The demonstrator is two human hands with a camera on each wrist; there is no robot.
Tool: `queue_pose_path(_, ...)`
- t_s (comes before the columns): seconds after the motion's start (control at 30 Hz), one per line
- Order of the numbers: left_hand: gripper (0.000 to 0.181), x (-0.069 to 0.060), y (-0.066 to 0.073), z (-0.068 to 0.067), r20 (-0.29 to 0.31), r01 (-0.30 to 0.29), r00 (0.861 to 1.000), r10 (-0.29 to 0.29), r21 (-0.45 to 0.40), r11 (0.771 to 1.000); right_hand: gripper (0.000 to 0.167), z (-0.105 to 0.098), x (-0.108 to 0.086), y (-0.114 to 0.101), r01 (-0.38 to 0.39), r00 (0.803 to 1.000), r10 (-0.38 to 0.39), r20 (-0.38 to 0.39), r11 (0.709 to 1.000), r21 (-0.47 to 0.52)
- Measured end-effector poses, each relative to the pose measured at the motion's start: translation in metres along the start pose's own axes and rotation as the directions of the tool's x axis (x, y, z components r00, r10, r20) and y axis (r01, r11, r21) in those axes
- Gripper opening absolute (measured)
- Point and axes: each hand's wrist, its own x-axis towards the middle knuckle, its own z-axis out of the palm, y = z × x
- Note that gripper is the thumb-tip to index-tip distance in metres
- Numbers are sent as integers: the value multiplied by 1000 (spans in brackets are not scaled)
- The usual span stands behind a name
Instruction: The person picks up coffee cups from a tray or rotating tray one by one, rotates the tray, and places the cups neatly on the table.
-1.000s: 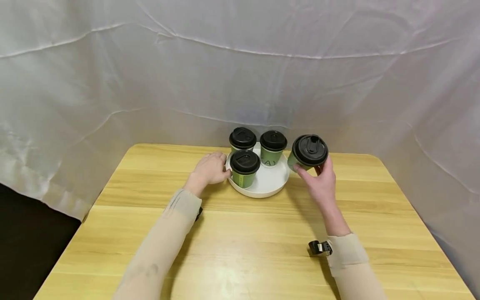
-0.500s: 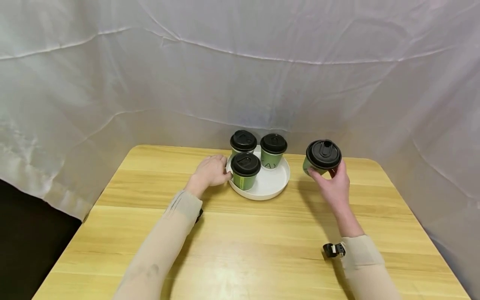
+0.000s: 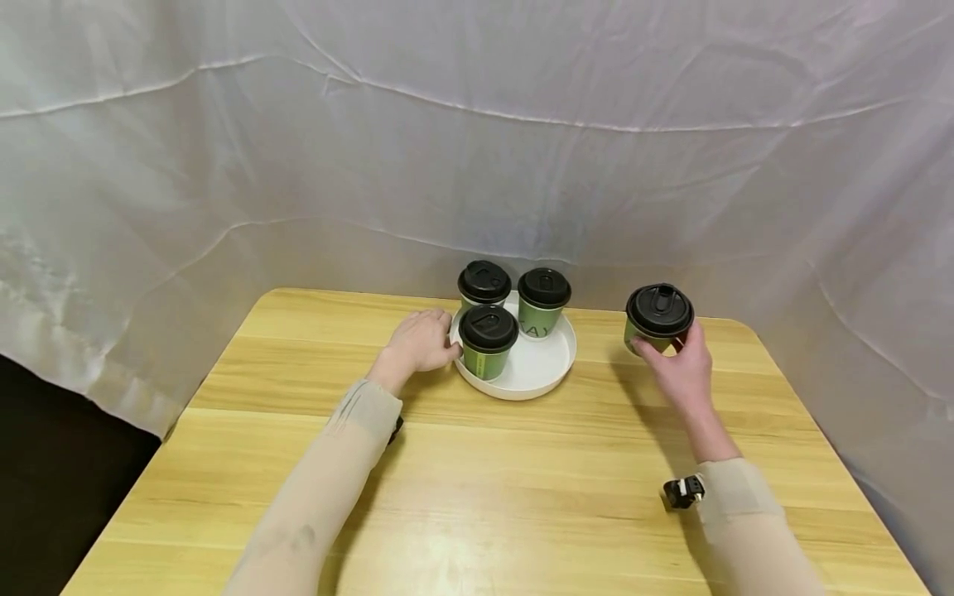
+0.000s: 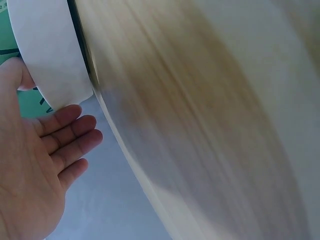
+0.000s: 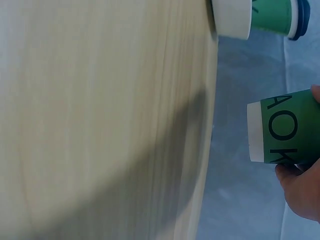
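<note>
My right hand point(image 3: 684, 368) grips a green paper coffee cup point(image 3: 660, 311) with a black lid, held upright above the table to the right of the tray. In the right wrist view dark letters show on that cup's green side point(image 5: 285, 126), and its pale base hangs free of the tabletop. On the left, my left hand point(image 3: 420, 341) holds the edge of a round white tray point(image 3: 540, 364), its thumb at the rim and its fingers against the outer wall point(image 4: 52, 45). Three similar lidded cups stand in the tray: a front one point(image 3: 486, 331), a back left one point(image 3: 483, 283) and a back right one point(image 3: 542, 300).
The light wooden table point(image 3: 477, 497) has its far edge close behind the tray. A pale cloth curtain point(image 3: 477, 149) hangs behind and along both sides. A dark area point(image 3: 60, 480) lies beyond the table at the left.
My right hand has carried its cup to the right, away from the tray and slightly nearer to me. The left hand stays at the tray's edge, and the three other cups stay in the tray.
</note>
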Motion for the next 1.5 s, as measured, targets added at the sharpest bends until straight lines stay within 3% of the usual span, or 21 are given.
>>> queue_pose_path(0.73,47,-1,1,-2,2,12,1000,-12,-3,1000,87,-22,42,31,-55,998,59,24,990,-133)
queue_pose_path(1.1,44,-3,1,-2,-16,16,1000,-16,-15,1000,89,-35,68,49,-135,991,134,-17,972,-193)
queue_pose_path(1.5,42,-3,6,-2,-10,15,1000,-15,-11,1000,100,-61,86,69,-262,965,254,-67,940,-218)
